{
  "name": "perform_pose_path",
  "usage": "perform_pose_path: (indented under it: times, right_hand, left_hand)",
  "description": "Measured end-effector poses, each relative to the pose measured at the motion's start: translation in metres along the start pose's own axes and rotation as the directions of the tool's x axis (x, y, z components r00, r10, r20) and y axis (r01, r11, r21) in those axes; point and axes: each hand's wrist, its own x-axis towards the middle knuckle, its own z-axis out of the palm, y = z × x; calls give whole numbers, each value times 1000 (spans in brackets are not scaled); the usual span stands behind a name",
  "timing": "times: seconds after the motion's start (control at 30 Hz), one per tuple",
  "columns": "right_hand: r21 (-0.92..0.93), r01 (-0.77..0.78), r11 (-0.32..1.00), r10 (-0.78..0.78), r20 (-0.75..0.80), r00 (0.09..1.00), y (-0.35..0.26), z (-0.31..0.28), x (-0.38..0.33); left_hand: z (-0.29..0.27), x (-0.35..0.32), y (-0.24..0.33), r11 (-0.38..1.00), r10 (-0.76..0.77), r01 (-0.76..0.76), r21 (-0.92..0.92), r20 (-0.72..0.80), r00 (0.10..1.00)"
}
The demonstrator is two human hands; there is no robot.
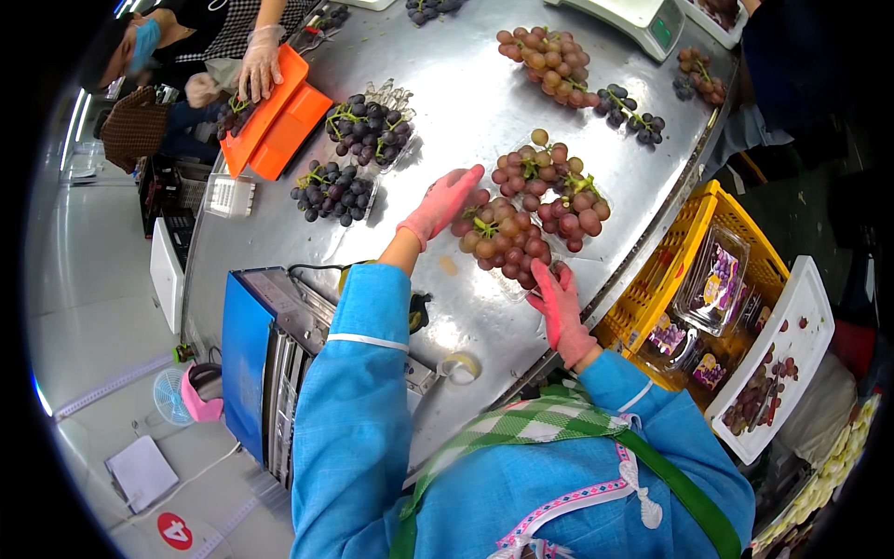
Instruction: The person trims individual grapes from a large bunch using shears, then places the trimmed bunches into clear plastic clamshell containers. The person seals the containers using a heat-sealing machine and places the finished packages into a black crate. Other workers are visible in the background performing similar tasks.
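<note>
Several bunches of red grapes (507, 233) lie close together in front of me on the metal table (466, 121), with edges of clear plastic showing beneath them. My left hand (445, 205), in a pink glove, has its fingers stretched out along the left side of the nearest bunch. At that bunch's lower right end, my right hand (562, 315), also in pink, has its fingertips around the end grapes. Its fingers partly hide those grapes. To the left, two clear trays hold dark grapes (371, 129), (332, 193).
A co-worker's gloved hand (262, 63) rests on orange trays (277, 116) at upper left. More red grapes (549, 61) and a weighing scale (624, 20) are at the far side. A yellow crate (684, 233) with plastic boxes and a white tray (810, 307) stand at right; a blue machine (247, 359) at left.
</note>
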Motion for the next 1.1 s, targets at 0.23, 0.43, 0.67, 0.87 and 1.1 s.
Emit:
perform_pose_path:
  times: [0.23,0.43,0.67,0.87,1.1]
  right_hand:
    - [-147,77,986,-78,-1,997,1,1,7]
    - [-183,178,967,-176,30,984,1,10,-17]
    - [-381,436,815,-328,316,890,-24,78,-56]
    - [-420,576,701,-182,675,715,-20,199,-125]
    - [-447,682,579,195,888,417,57,341,-189]
  left_hand:
    - [-3,-18,-11,984,32,-56,171,140,990]
    - [-25,-67,-10,970,-6,-29,240,145,989]
    - [-98,-195,-6,968,236,-236,83,17,972]
    - [-168,-336,-46,972,160,-215,-90,-416,895]
    - [-242,-486,-131,970,53,-206,-125,-725,687]
